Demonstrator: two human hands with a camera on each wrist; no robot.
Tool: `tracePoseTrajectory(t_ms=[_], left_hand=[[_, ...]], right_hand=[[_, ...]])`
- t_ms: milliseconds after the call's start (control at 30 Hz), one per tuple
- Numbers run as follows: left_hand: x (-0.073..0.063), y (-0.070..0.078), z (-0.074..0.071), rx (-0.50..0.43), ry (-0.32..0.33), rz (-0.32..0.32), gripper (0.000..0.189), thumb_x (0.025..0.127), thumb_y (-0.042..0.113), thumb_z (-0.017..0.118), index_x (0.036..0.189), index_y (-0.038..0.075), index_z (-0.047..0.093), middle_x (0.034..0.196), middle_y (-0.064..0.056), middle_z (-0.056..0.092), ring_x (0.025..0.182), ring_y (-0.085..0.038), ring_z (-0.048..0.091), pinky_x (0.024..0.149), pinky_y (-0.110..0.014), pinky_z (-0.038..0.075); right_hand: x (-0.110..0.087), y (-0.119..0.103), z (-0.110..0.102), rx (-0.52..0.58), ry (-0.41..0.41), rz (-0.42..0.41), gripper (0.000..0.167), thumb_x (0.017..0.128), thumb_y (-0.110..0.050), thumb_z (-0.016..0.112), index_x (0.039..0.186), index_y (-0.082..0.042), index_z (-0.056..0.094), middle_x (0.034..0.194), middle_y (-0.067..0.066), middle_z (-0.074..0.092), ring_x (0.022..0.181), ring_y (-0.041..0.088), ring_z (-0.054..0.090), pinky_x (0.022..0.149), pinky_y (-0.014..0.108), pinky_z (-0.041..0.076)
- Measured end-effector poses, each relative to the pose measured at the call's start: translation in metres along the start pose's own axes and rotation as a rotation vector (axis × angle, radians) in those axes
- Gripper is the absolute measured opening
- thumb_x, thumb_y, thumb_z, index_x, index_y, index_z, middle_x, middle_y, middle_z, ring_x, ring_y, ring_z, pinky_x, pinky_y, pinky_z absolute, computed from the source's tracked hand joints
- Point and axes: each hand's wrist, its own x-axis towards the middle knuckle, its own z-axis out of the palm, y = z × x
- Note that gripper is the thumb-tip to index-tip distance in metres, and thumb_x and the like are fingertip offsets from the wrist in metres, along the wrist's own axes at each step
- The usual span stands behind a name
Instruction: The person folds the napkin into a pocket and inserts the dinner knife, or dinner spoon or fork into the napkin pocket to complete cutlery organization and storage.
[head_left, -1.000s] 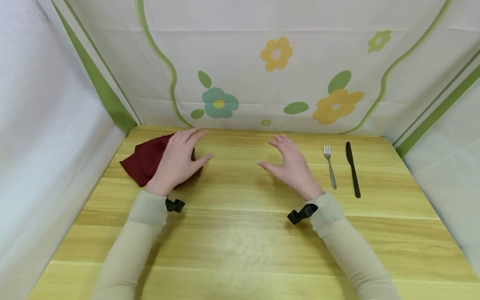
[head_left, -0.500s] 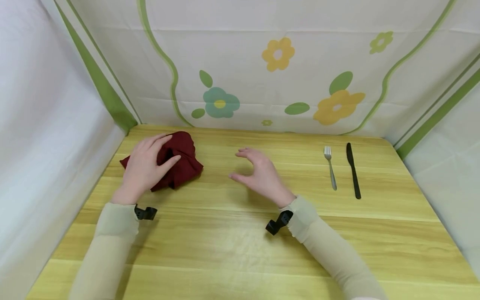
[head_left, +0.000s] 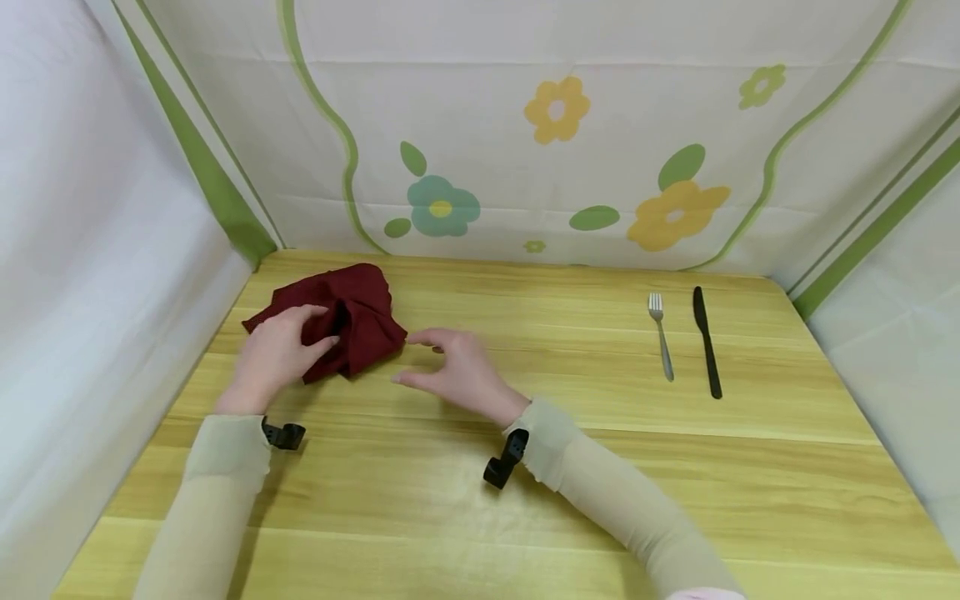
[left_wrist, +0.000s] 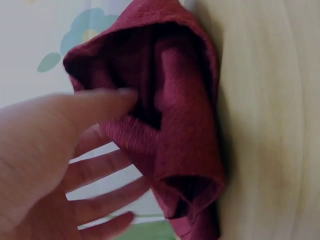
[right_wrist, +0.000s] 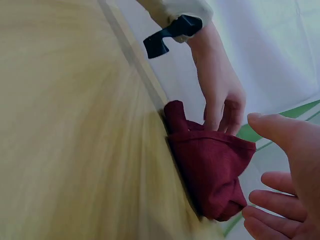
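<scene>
A crumpled dark red cloth (head_left: 371, 321) lies in a heap at the table's far left. My left hand (head_left: 273, 354) is at its near left side, fingertips at the folds. The left wrist view shows the thumb over an opening in the cloth (left_wrist: 187, 120) and the fingers spread apart; no pinch is visible. From the right, my right hand (head_left: 465, 371) reaches toward the cloth's right corner, thumb and fingers parted and holding nothing. In the right wrist view a small gap separates the right thumb from the cloth (right_wrist: 210, 175).
A silver fork (head_left: 662, 337) and a black table knife (head_left: 707, 342) lie side by side on the right of the wooden table (head_left: 420, 517). A white flowered curtain (head_left: 495, 125) hangs along the back edge, with white fabric at both sides.
My left hand has drawn left and toward me, from over the cloth to its near left side. The right hand has moved left to near the cloth's right corner. Fork and knife stay put.
</scene>
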Motion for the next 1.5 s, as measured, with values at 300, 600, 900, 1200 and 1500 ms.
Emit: tracePoseTrajectory(t_ms=[300, 600, 900, 1200, 1500], left_hand=[[0.005, 0.018, 0.017, -0.062, 0.005, 0.043, 0.019, 0.100, 0.008, 0.065, 0.118, 0.001, 0.067, 0.113, -0.022, 0.070, 0.091, -0.043, 0.068, 0.075, -0.059, 0.053], [0.012, 0.053, 0.031, -0.185, -0.005, 0.206, 0.014, 0.099, 0.004, 0.066, 0.112, 0.002, 0.068, 0.103, -0.014, 0.072, 0.077, -0.024, 0.067, 0.068, -0.043, 0.055], [0.012, 0.088, 0.025, -0.268, 0.007, 0.300, 0.013, 0.101, 0.003, 0.062, 0.113, 0.008, 0.066, 0.104, -0.006, 0.070, 0.079, -0.018, 0.062, 0.068, -0.037, 0.051], [0.010, 0.096, 0.021, -0.257, -0.009, 0.303, 0.020, 0.107, 0.006, 0.050, 0.124, 0.007, 0.060, 0.119, -0.007, 0.063, 0.100, -0.021, 0.061, 0.083, -0.042, 0.052], [0.015, 0.095, 0.019, -0.248, 0.059, 0.301, 0.017, 0.101, 0.011, 0.065, 0.118, 0.007, 0.065, 0.111, -0.008, 0.068, 0.097, -0.025, 0.066, 0.082, -0.044, 0.055]], right_hand=[[0.001, -0.001, 0.013, 0.089, -0.019, 0.075, 0.058, 0.084, -0.043, 0.085, 0.126, -0.005, 0.071, 0.121, 0.007, 0.071, 0.108, 0.026, 0.067, 0.091, 0.038, 0.055], [0.007, 0.009, 0.017, 0.157, 0.017, 0.214, 0.048, 0.085, -0.044, 0.084, 0.114, -0.007, 0.075, 0.105, 0.002, 0.073, 0.088, 0.013, 0.070, 0.074, 0.022, 0.056], [0.011, 0.030, 0.012, 0.054, 0.090, 0.263, 0.016, 0.092, -0.026, 0.077, 0.094, -0.010, 0.075, 0.086, -0.003, 0.072, 0.076, 0.009, 0.067, 0.067, 0.025, 0.055], [0.013, 0.047, -0.014, 0.102, 0.280, 0.340, 0.006, 0.090, -0.011, 0.071, 0.087, -0.006, 0.071, 0.080, 0.003, 0.069, 0.074, 0.016, 0.065, 0.069, 0.028, 0.053], [0.010, 0.054, -0.075, 0.409, 0.496, 0.325, 0.009, 0.099, -0.003, 0.055, 0.103, 0.002, 0.059, 0.091, 0.022, 0.074, 0.085, 0.040, 0.073, 0.079, 0.051, 0.059]])
